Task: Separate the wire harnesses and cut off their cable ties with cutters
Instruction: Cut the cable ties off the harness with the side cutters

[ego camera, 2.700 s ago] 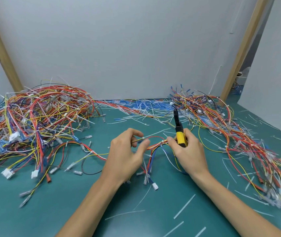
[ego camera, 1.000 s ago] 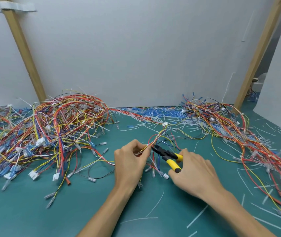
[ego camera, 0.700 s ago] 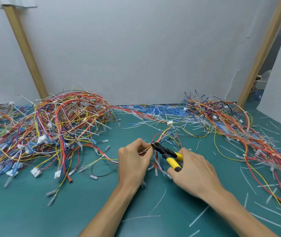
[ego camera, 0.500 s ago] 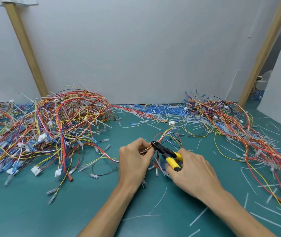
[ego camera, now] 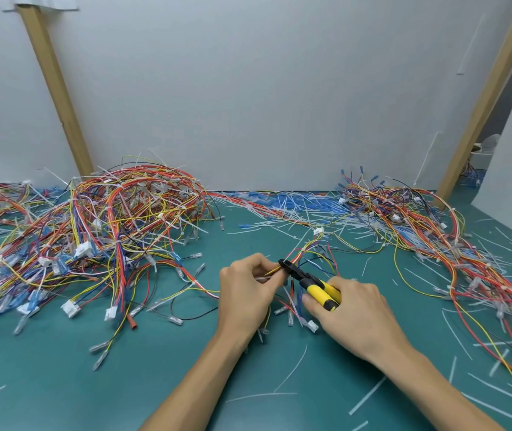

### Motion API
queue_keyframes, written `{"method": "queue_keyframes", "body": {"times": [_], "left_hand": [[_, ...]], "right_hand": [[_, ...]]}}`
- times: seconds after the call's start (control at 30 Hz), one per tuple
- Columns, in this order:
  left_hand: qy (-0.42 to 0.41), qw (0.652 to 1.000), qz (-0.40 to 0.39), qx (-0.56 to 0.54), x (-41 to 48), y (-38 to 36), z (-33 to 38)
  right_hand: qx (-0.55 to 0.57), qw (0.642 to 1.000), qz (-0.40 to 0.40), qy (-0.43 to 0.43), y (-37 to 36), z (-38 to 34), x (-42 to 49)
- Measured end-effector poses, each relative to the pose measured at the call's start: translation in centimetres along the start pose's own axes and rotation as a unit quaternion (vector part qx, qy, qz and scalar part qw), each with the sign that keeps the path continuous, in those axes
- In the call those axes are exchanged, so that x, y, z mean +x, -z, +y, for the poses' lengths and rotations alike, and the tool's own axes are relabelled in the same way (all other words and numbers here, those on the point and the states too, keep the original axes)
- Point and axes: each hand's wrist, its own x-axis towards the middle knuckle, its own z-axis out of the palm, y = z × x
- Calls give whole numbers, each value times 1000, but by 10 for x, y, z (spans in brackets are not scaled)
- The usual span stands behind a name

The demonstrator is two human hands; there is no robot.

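Note:
My left hand [ego camera: 248, 293] pinches a small wire harness [ego camera: 310, 253] of red, yellow, blue and black wires at the middle of the green table [ego camera: 124, 384]. My right hand [ego camera: 354, 312] grips yellow-handled cutters [ego camera: 313, 284]. Their black jaws point up-left and sit at the wires right beside my left fingertips. The harness runs back to a white connector [ego camera: 318, 231], and its other ends hang under my hands.
A large tangled pile of harnesses [ego camera: 92, 231] covers the left side. Another pile [ego camera: 450, 244] runs down the right side. Cut white cable-tie pieces [ego camera: 292, 368] litter the table, with a blue and white heap [ego camera: 279, 203] at the back wall. Two wooden posts [ego camera: 58, 88] lean against the wall.
The cutters swung from upright in my right hand to point left at the harness, and their jaws have reached the wires at my left fingertips. In the last second my hands barely moved.

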Motion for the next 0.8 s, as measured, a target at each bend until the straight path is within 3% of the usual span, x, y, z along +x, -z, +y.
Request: {"method": "queue_keyframes", "body": {"times": [0.43,0.8], "left_hand": [[10,997,-65,-31,1,4,3],[-2,997,-71,-21,-2,5,4]], "right_hand": [[-14,996,-85,-3,22,9,9],[-9,997,-74,-9,21,10,10]]}}
